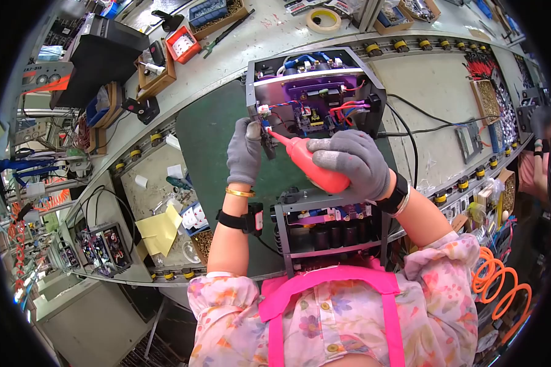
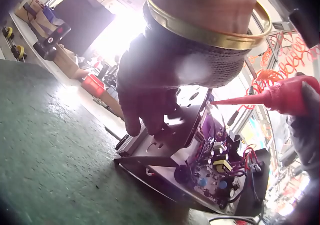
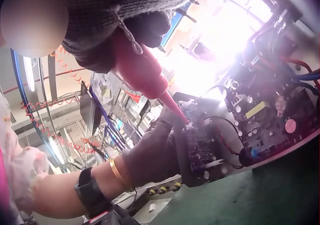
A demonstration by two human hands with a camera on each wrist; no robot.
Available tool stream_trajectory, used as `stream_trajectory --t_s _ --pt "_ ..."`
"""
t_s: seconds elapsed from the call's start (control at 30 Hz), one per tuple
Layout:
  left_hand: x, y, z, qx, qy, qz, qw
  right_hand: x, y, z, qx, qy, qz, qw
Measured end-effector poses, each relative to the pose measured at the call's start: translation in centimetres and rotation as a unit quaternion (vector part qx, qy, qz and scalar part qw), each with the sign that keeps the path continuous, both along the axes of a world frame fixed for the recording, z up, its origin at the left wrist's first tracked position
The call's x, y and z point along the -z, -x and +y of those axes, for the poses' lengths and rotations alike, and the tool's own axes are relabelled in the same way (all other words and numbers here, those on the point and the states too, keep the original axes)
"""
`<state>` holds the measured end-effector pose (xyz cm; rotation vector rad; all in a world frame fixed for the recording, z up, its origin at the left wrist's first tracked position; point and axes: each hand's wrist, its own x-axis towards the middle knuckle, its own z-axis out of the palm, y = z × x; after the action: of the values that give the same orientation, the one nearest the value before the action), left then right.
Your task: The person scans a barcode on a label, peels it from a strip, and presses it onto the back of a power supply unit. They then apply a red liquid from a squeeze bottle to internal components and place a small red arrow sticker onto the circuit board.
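Observation:
My gloved right hand [image 1: 356,160] grips a red squeeze bottle [image 1: 312,164], tilted with its thin nozzle toward the left. In the left wrist view, the nozzle tip reaches the upper edge of a metal panel [image 2: 182,137] with holes in it. My gloved left hand [image 1: 243,153] holds that panel at the front left of an open metal chassis [image 1: 376,101]. Circuit boards, a yellow-wrapped part [image 2: 221,166] and red and blue wires fill the chassis. From the right wrist side, a small circuit board [image 3: 204,147] shows on the panel's inner face, right by the nozzle.
A second open chassis [image 1: 330,249] stands close to my body, below the bottle. The green work mat [image 1: 208,122] lies under both. Black cables [image 1: 413,147] run off to the right. A red bin [image 1: 182,45] and a tape roll [image 1: 323,21] sit at the back.

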<state>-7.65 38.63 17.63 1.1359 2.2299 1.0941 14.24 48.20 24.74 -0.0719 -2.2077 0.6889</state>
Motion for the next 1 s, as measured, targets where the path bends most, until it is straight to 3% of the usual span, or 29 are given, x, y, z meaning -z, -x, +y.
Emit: stream_trajectory --t_s 0.2,0.37,0.47,0.6,0.7,0.73,0.83,0.87,1.0 --pt "1.3 0.4 0.0 -0.007 -0.01 0.017 1.0 -0.5 0.3 -0.2 0.006 -0.063 -0.003 0.998" --pt "1.0 0.0 0.3 0.009 -0.043 -0.038 0.998 -1.1 -0.5 -0.6 0.024 -0.123 -0.034 0.992" --pt "1.5 0.3 -0.1 0.017 -0.058 -0.07 0.996 -2.5 -2.9 0.4 0.022 0.008 -0.012 1.0" --pt "2.1 -0.3 -0.6 0.013 -0.004 -0.113 0.994 -3.3 -6.6 -0.9 0.109 0.117 0.058 0.985" --pt "0.3 -1.1 0.6 -0.038 0.015 -0.34 0.939 -2.7 -9.7 -1.6 0.137 0.191 0.095 0.967" --pt "0.2 -0.8 0.1 -0.013 -0.045 -0.408 0.912 -2.3 -10.6 -1.8 0.143 0.206 0.091 0.964" --pt "-1.6 -0.5 -1.0 -0.009 -0.117 -0.451 0.885 -1.2 -12.1 -1.2 0.165 0.257 0.09 0.948" --pt "-2.2 -0.6 -1.4 -0.037 -0.165 -0.507 0.846 -0.9 -12.4 -1.0 0.172 0.276 0.088 0.942" --pt "-2.5 -0.1 -5.2 -0.052 -0.134 -0.418 0.897 0.7 -11.9 2.0 0.162 0.249 0.088 0.951"
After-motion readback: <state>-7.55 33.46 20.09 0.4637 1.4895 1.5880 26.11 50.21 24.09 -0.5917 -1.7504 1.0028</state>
